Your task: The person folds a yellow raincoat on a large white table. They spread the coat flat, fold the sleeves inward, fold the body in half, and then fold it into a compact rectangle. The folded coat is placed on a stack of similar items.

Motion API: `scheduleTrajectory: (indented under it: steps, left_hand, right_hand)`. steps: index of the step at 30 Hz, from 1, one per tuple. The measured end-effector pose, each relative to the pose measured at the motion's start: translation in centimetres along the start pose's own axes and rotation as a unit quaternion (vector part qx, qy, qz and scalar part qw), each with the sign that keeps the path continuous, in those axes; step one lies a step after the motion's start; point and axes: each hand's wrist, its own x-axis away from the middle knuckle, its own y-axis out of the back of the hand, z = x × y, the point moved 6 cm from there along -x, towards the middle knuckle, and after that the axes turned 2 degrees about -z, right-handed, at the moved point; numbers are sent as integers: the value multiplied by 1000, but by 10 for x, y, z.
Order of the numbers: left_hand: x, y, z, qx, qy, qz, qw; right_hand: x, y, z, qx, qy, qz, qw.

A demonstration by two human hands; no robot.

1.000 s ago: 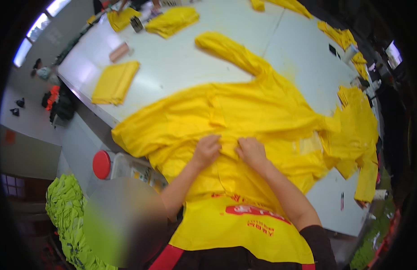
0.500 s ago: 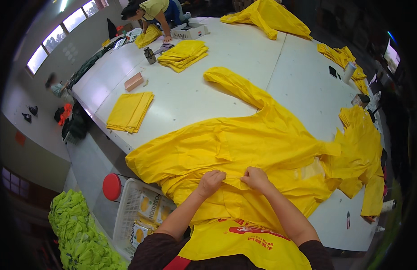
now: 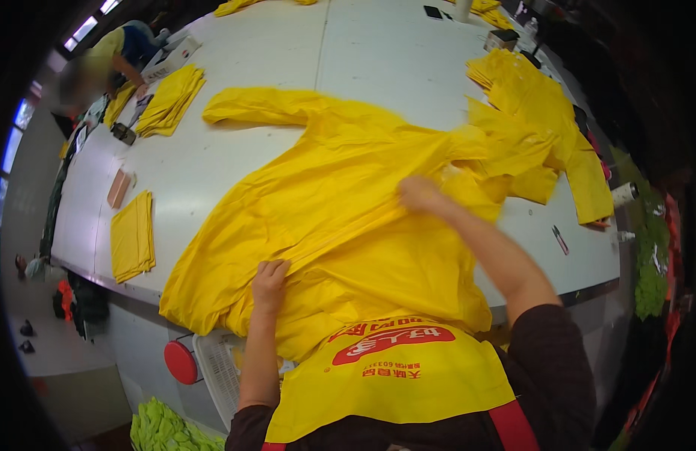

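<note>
Yellow garment (image 3: 310, 180) lay across the near edge of the white surface (image 3: 393, 60), a folded yellow bundle (image 3: 132, 239) sat toward its near left corner, the left hand (image 3: 270, 284) pinched the garment, and the blurred right hand (image 3: 423, 195) touched it, grip impossible to tell.

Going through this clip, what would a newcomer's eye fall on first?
First, the large yellow garment spread over the middle of the white table, with the left hand and the blurred right hand on it. Then the round red lid at lower left, and the lime-green heap at the picture's bottom edge.
</note>
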Motion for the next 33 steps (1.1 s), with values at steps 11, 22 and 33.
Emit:
scheduleTrajectory:
  steps: [11, 22, 33]
  left_hand:
    - [-10, -32, -4, 20, 72, 80, 994]
    - [-164, -188, -112, 333, 230, 193, 894]
    - [-168, -200, -108, 271, 209, 155, 927]
  right_hand:
    - [25, 96, -129, -98, -28, -185, 977]
    - [-37, 58, -164, -9, 47, 32, 998]
    - [-52, 15, -189, -78, 36, -20, 996]
